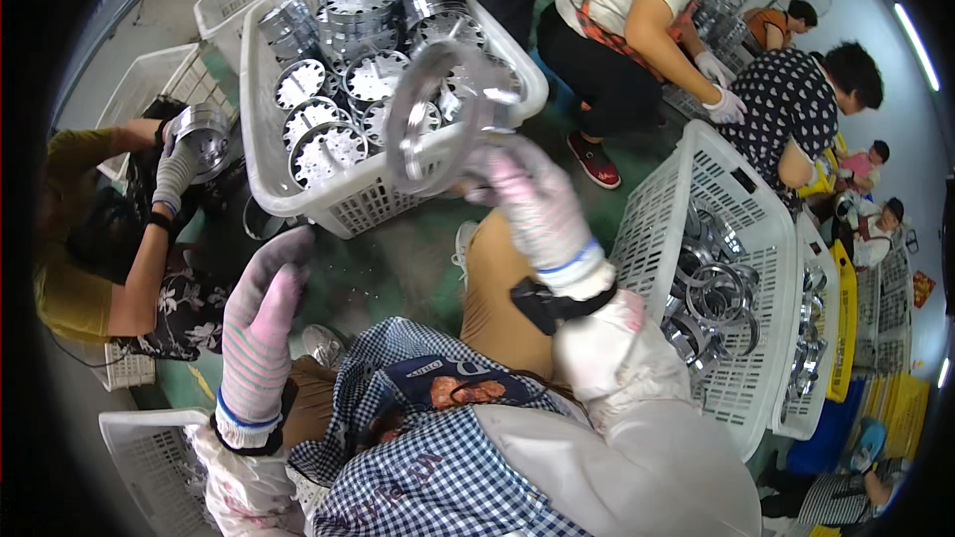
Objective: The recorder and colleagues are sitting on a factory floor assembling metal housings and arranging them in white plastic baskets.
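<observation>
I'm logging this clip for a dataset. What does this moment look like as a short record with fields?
setting: crowded workshop floor, several people seated around crates
right hand: gloved right hand holds up a shiny metal ring, motion-blurred
left hand: gloved left hand raised, holds nothing, fingers extended
front crate: white plastic crate full of round metal discs
right crate: white slatted basket holding metal rings
nearby: a co-worker's gloved hand on a metal part

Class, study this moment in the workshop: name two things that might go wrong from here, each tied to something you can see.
1. The right hand holds a metal ring by its edge above the white basket; it may slip and dent the stacked metal discs.
2. The left hand is raised and holds nothing, so the ring has only one gloved hand's support.
</observation>
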The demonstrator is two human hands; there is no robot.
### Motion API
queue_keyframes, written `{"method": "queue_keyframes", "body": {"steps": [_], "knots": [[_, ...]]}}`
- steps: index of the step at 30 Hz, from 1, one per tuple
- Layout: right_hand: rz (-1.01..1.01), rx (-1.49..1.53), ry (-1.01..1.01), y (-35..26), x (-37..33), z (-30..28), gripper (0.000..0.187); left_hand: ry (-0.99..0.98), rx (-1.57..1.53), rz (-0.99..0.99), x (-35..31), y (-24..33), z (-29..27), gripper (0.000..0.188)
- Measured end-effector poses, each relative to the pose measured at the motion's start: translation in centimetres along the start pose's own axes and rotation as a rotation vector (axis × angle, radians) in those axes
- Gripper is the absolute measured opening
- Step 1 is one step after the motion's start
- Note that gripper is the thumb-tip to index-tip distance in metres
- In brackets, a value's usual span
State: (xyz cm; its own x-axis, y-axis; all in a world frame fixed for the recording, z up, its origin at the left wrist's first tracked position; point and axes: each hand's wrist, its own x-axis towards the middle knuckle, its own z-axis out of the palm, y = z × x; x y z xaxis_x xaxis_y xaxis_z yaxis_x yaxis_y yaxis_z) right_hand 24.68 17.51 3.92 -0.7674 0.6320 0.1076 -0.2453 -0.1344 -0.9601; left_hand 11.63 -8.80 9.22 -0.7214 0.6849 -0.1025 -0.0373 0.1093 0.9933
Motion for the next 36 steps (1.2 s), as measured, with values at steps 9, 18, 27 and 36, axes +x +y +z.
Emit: {"method": "queue_keyframes", "body": {"steps": [9,18,27,36], "knots": [[-0.012,0.085,0.21,-0.6,0.6,-3.6,0.041,-0.127,0.032,0.099,4.3,0.2,0.9,0.042],[-0.461,0.178,0.808,-5.7,-4.6,-30.5,0.051,-0.067,-0.251,-0.004,8.7,-5.5,-1.6,0.032],[0.069,0.543,0.402,2.6,12.4,-8.3,0.018,0.07,-0.17,-0.112,10.1,-9.9,-4.3,0.029],[0.315,0.084,0.662,10.2,24.4,-3.3,0.051,0.0,-0.164,-0.217,10.5,-9.4,-4.1,0.033]]}}
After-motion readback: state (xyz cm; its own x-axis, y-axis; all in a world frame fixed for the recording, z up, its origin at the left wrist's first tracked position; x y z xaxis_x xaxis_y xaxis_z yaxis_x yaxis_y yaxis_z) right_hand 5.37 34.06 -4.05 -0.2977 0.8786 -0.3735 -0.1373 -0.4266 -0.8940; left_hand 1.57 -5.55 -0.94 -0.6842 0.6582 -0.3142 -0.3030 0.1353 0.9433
